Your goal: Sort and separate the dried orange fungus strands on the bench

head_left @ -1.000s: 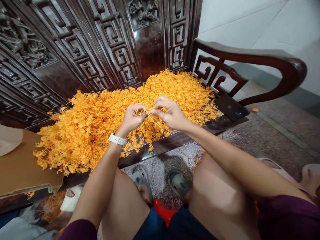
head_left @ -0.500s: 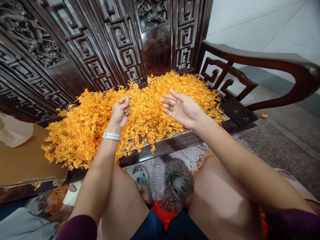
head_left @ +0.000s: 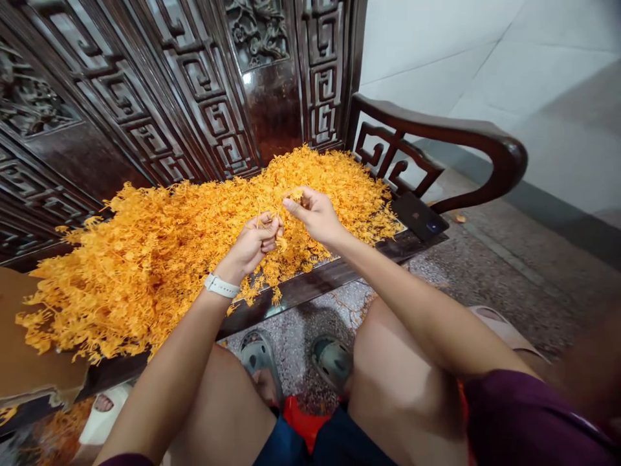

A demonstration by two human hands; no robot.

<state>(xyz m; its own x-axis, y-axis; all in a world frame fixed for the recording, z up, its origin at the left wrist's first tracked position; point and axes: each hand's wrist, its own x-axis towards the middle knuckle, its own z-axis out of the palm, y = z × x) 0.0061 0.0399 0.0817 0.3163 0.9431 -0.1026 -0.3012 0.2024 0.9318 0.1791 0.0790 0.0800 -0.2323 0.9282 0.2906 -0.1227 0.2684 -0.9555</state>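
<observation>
A large heap of small orange plastic pieces [head_left: 140, 259], thin and branching, covers the seat of the dark carved wooden bench. Over the middle of it, my left hand [head_left: 253, 243], with a pale watch band on the wrist, is closed in a pinch on orange plastic pieces [head_left: 283, 244]. Just to its right and slightly farther off, my right hand [head_left: 317, 217] pinches a small orange plastic piece [head_left: 295, 193] between thumb and fingers. The hands are close together. The pieces' exact shape is too small to make out.
The bench's carved backrest [head_left: 274, 103] rises behind the heap, and a curved armrest [head_left: 436, 126] stands at the right. A dark phone-like slab [head_left: 418, 215] lies by the armrest. Cardboard [head_left: 36, 362] is at the left. Orange scraps lie on the floor near my sandals [head_left: 332, 362].
My hands have come together over the heap. The right hand, open before, now pinches an orange piece, and orange pieces show in the left. The view has swung to the right.
</observation>
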